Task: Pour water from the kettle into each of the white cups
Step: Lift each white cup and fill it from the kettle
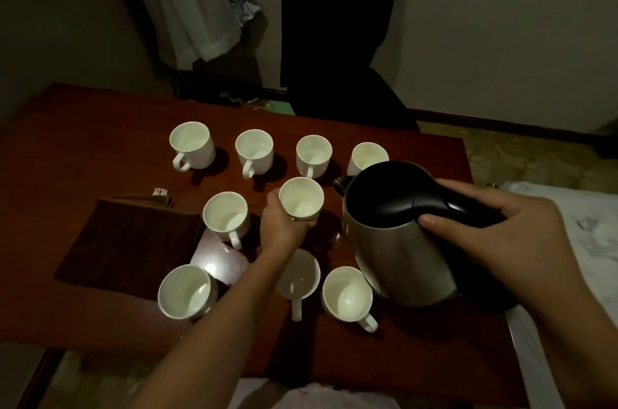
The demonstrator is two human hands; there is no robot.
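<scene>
Nine white cups on the dark red worktop (418,341): four in the far row, two mid, three near. Left hand (282,228) has fingers wrapped around the middle cup (301,198), holding it just left of the kettle spout (341,185). Right hand (508,228) fingers curled tight on the black handle of the steel kettle (398,241), which sits upright, spout aimed at that cup. No stream visible; water levels too dim to tell. To pour well: keep the cup steady, bring the spout over its rim, tilt slowly, stop short of full. Far-right cup (366,156) sits right behind the kettle, so watch for a knock. Brown cloth (133,241) lies left, handy for spills.
</scene>
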